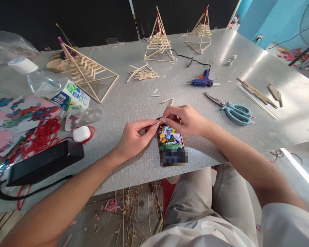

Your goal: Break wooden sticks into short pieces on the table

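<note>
My left hand (134, 137) and my right hand (185, 120) meet over the top end of a phone (171, 144) that lies on the grey table (134, 99) with its screen lit. Both hands pinch a short thin wooden stick (158, 122) between thumb and fingers, one at each end. The other fingers of my left hand are curled under. A few cut stick pieces (167, 101) lie just beyond my right hand.
Teal scissors (234, 111) and a blue glue gun (202, 81) lie to the right. Three stick pyramids (159, 41) stand at the back. A stick pile (141, 73), plastic bottle (54, 87), red string (43, 133), white earbud case (81, 133) and black power bank (45, 163) lie centre and left.
</note>
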`<action>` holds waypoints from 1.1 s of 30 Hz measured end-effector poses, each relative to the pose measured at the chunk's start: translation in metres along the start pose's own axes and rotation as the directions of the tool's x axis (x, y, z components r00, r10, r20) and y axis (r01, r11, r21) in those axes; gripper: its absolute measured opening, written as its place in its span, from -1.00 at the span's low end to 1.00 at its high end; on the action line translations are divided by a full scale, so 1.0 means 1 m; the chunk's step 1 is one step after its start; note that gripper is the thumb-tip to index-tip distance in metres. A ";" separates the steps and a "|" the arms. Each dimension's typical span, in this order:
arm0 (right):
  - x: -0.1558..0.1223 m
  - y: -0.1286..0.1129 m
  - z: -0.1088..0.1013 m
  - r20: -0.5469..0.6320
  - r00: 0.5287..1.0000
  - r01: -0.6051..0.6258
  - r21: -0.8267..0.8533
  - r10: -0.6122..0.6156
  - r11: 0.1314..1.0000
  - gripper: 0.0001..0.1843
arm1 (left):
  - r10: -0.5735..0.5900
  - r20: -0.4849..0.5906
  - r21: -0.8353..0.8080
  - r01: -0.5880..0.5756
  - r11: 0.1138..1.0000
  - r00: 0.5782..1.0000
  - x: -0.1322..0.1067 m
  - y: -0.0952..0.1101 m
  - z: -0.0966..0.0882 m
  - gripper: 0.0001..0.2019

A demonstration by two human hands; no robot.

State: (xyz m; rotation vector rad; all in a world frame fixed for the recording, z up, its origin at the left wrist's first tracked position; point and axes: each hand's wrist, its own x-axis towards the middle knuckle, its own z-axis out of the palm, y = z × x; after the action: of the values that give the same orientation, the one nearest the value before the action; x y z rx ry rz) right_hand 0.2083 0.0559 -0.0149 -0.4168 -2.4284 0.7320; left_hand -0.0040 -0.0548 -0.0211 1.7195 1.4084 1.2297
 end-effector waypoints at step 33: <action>0.000 -0.001 0.001 0.031 0.997 0.070 -0.001 -0.070 0.998 -0.75 | 0.196 -0.055 0.137 -0.188 0.973 0.979 -0.001 -0.003 -0.001 -0.78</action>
State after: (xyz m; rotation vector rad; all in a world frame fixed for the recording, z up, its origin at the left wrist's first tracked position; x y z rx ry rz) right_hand 0.2079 0.0545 -0.0151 -0.3215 -2.4600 0.7102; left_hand -0.0061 -0.0546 -0.0237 1.9595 1.4162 1.3349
